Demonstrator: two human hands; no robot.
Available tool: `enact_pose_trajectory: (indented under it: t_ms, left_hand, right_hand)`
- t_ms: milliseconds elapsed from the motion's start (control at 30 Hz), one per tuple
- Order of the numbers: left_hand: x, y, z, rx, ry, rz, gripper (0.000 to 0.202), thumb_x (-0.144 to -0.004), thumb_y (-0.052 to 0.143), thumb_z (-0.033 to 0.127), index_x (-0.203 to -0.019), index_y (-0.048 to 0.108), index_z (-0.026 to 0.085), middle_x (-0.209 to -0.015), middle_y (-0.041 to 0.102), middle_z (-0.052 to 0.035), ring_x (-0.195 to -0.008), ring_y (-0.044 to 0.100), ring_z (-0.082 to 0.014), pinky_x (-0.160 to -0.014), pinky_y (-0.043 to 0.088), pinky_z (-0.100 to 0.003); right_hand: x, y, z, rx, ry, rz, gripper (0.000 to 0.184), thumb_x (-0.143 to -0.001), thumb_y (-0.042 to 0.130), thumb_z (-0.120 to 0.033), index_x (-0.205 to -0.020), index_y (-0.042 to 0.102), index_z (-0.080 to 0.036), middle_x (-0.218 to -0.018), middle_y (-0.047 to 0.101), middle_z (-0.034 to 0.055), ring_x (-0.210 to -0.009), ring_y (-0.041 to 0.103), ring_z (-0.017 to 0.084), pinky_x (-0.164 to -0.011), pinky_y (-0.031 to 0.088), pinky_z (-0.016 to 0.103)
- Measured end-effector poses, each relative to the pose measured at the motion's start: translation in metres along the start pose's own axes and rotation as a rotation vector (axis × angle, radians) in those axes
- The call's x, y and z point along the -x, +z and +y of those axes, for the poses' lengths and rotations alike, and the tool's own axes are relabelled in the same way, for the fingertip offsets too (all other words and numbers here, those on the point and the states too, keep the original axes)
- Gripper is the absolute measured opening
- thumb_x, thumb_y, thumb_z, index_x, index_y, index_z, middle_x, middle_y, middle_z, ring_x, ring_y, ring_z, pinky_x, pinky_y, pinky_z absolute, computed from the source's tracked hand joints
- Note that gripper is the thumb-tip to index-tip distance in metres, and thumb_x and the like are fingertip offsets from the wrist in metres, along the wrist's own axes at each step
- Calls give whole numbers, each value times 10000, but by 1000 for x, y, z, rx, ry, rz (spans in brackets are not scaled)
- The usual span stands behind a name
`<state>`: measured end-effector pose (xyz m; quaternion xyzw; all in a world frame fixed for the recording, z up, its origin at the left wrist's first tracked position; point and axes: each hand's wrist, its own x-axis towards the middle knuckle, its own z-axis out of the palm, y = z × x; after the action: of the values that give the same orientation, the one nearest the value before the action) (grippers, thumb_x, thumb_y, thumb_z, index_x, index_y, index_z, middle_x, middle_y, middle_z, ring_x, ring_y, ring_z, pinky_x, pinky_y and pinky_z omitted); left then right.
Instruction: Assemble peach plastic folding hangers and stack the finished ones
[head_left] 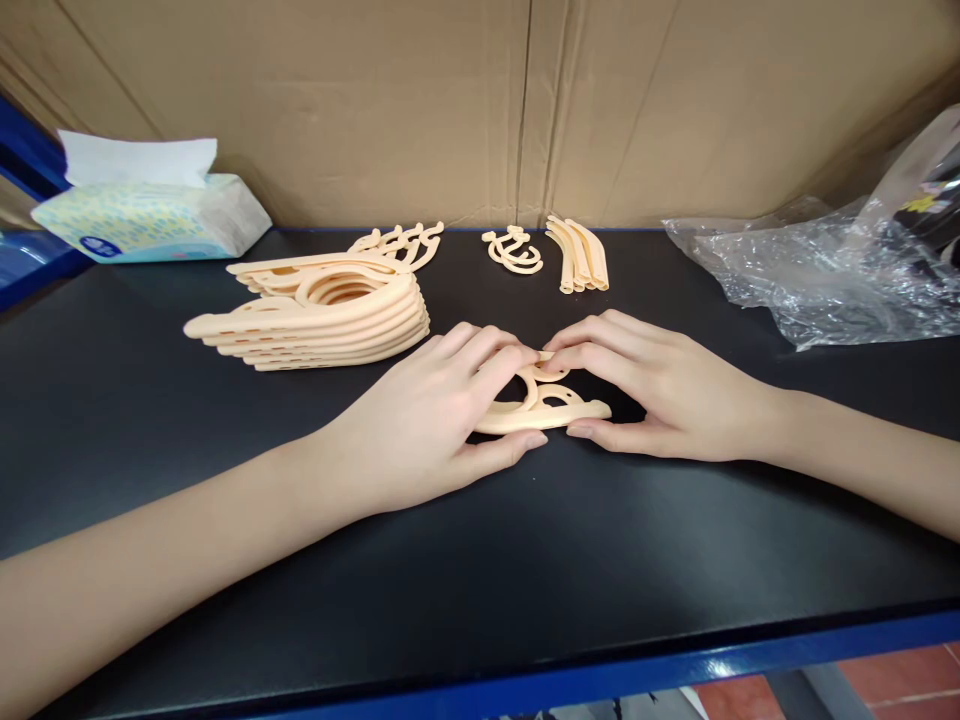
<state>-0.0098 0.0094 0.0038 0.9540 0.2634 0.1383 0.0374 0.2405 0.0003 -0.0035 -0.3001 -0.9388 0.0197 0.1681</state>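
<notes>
A cream plastic folding hanger (544,415) lies on the black tabletop between my hands, its curved parts folded close together. My left hand (442,410) is closed over its left end, with the thumb along the near edge. At the other end, my right hand (667,385) grips it, fingertips on the far part and thumb by the near tip. Fingers hide much of the hanger. Left of it sits a neat stack of matching folded hangers (337,325). Behind are loose hanger hooks (517,250) and several curved arm pieces (577,255).
More hooks (409,243) lie behind the stack. A tissue pack (150,220) stands at the back left, and crumpled clear plastic bags (810,270) lie at the right. Cardboard (375,110) walls off the back. The table has a blue front edge (600,665).
</notes>
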Motion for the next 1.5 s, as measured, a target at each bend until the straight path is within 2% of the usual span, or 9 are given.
enact_pose_trajectory:
  t_ms: [333,1500]
  left_hand:
    - [0,1,0,-9,3,-3,407,-978,501,441,-1245,521,134,-1223,589,-104,-1055,538,-255,-903,435,-380]
    - [0,1,-1,15,-5,-4,430,-966,529,432,-1274,519,132,-1231,579,-83,-1077,526,-238,-920,421,-359]
  right_hand:
    - [-1,0,0,-3,-3,6,371,-946,534,-452,-1208,546,-188,-1206,618,131,-1019,575,257,-865,500,413]
    - [-1,0,0,7,-18,14,407,-954,531,-452,-1186,574,-121,-1177,616,134,-988,550,237,-861,488,386]
